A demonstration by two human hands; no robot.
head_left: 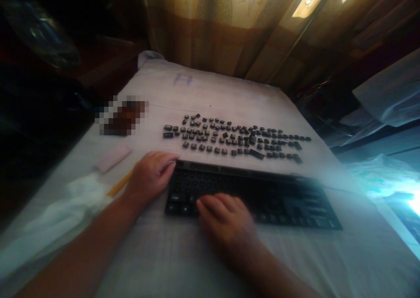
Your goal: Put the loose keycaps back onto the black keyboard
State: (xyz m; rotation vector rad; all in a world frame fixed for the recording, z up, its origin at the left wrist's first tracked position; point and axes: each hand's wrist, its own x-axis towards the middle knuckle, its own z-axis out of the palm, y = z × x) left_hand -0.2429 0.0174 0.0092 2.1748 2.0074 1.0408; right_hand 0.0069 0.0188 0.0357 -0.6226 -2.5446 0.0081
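Head view: a black computer keyboard (275, 199) on white cloth, loose keycaps (252, 139) just beyond its far edge.
The keyboard should be stiff and light, best steadied at its ends; keycaps hard, slick, pinched by their sides. Caps fill its near-left corner. The left hand (149, 173) curls at the far-left corner, the right hand (229, 223) over near rows; I cannot tell whether either grips.

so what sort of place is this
Probably a room in a home, though I can't be certain: patterned curtains hang behind a surface, likely a table, covered in pale cloth, and a dark keyboard with loose keycaps beyond it suggests a makeshift work spot.
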